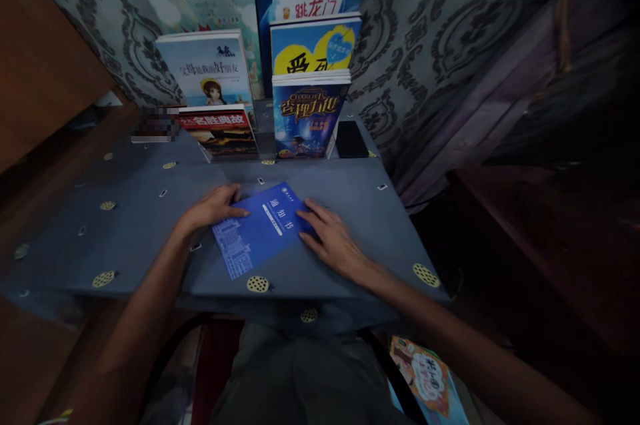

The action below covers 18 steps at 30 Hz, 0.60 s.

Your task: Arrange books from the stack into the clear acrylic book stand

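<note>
A blue booklet [260, 228] with white characters lies tilted on the cloth-covered table [150, 225]. My left hand [214, 206] is at its upper left edge, thumb resting on the cover and the fingers curled at the edge. On the other side, my right hand [333, 235] touches the right edge with its fingers spread, the fingertips on the cover.
Behind the booklet stand a dark blue book [307, 121], a red-topped book [225, 131], a light blue book [207, 68] and several larger ones. A black flat object [351, 139] lies right of them. An orange book [425, 375] is below the table.
</note>
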Each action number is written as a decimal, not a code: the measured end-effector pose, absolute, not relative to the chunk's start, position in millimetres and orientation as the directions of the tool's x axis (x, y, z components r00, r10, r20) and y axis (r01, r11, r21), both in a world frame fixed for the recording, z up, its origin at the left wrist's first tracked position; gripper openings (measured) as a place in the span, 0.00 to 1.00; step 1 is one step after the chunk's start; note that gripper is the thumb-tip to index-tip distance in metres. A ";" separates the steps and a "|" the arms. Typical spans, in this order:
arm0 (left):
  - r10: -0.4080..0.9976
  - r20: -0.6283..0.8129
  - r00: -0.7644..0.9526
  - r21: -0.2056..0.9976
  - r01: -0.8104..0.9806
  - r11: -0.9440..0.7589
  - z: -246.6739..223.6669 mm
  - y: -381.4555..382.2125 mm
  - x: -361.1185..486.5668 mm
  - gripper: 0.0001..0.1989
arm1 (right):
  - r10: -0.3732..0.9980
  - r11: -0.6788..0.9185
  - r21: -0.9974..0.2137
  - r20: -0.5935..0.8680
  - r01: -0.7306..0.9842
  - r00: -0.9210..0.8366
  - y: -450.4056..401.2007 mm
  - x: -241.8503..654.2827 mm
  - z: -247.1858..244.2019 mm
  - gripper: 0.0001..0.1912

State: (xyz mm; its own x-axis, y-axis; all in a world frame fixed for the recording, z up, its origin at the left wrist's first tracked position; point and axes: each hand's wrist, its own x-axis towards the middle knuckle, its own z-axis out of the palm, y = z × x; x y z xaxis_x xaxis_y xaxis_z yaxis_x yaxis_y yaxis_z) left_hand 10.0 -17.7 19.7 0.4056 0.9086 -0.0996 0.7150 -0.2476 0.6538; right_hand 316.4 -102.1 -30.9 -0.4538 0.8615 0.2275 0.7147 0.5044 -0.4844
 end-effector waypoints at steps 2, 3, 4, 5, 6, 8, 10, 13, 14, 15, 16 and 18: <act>0.902 -0.136 0.409 0.780 0.605 -0.157 19.2 -21.8 10.2 0.20 | 0.887 0.458 -0.531 0.220 0.713 -0.406 -100.1 316.3 -30.4 0.27; 0.896 -0.159 0.413 0.835 0.541 -0.101 19.0 -24.0 10.5 0.20 | 0.899 0.435 -0.556 0.221 0.708 -0.378 -99.2 316.4 -29.9 0.29; 0.891 -0.185 0.416 0.876 0.480 -0.042 19.1 -26.4 10.7 0.20 | 0.909 0.415 -0.583 0.224 0.699 -0.353 -98.3 316.7 -29.5 0.30; 0.886 -0.207 0.414 0.906 0.424 0.014 19.4 -28.7 10.7 0.20 | 0.916 0.398 -0.609 0.228 0.686 -0.330 -97.4 317.2 -29.0 0.31; 0.885 -0.223 0.408 0.925 0.374 0.060 19.9 -30.8 10.3 0.21 | 0.923 0.383 -0.638 0.233 0.668 -0.307 -96.5 317.8 -28.6 0.31; 0.894 -0.236 0.382 0.948 0.292 0.126 21.2 -34.3 8.7 0.20 | 0.938 0.344 -0.715 0.243 0.608 -0.246 -93.9 318.9 -28.4 0.32; 0.906 -0.241 0.347 0.958 0.233 0.166 22.1 -36.3 6.7 0.19 | 0.959 0.281 -0.824 0.228 0.492 -0.165 -90.4 319.0 -28.5 0.33; 0.926 -0.230 0.300 0.967 0.179 0.182 21.9 -37.2 5.7 0.20 | 0.986 0.141 -0.967 0.117 0.213 -0.121 -84.3 315.8 -27.3 0.31; 0.932 -0.219 0.289 0.970 0.167 0.176 21.7 -37.3 6.3 0.20 | 0.987 0.092 -0.987 0.073 0.131 -0.144 -82.6 313.6 -26.1 0.28; 0.938 -0.205 0.278 0.974 0.155 0.167 21.6 -37.3 7.3 0.20 | 0.984 0.047 -0.997 0.035 0.069 -0.174 -81.2 311.0 -24.6 0.24; 0.944 -0.191 0.269 0.977 0.143 0.157 21.7 -37.4 8.6 0.20 | 0.980 0.009 -1.000 0.004 0.027 -0.200 -80.3 307.9 -22.8 0.20; 0.954 -0.164 0.251 0.984 0.114 0.139 22.4 -37.8 11.5 0.21 | 0.967 -0.049 -0.999 -0.045 -0.009 -0.252 -79.9 300.5 -18.9 0.19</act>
